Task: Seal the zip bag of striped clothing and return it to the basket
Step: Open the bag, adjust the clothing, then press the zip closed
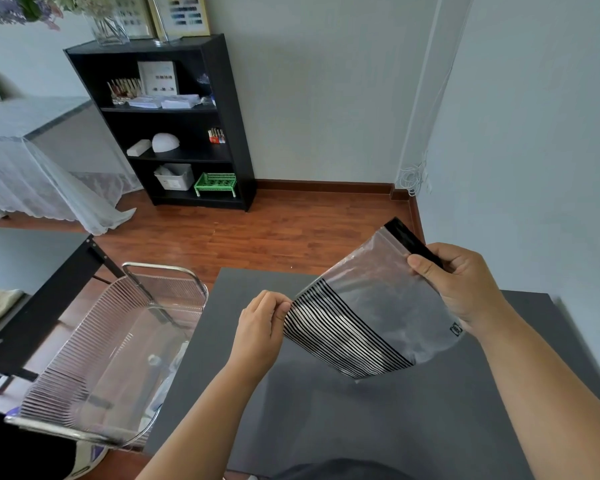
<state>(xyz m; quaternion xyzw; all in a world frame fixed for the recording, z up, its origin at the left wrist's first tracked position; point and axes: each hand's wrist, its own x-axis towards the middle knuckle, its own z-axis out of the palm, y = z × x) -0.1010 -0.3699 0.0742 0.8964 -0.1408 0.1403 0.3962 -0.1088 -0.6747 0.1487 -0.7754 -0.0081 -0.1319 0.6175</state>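
A clear zip bag with a black zip strip along its top edge hangs in the air above the dark grey table. Black-and-white striped clothing fills its lower part. My left hand pinches the bag's lower left corner. My right hand grips the zip strip at the upper right, thumb on top. I cannot tell whether the zip is closed. The transparent ribbed basket stands to the left of the table, a little lower.
A black bookshelf with boxes and a green crate stands against the far wall. A second dark table lies at the left. A lace-covered table is behind it. Wooden floor lies between. A wall runs close on the right.
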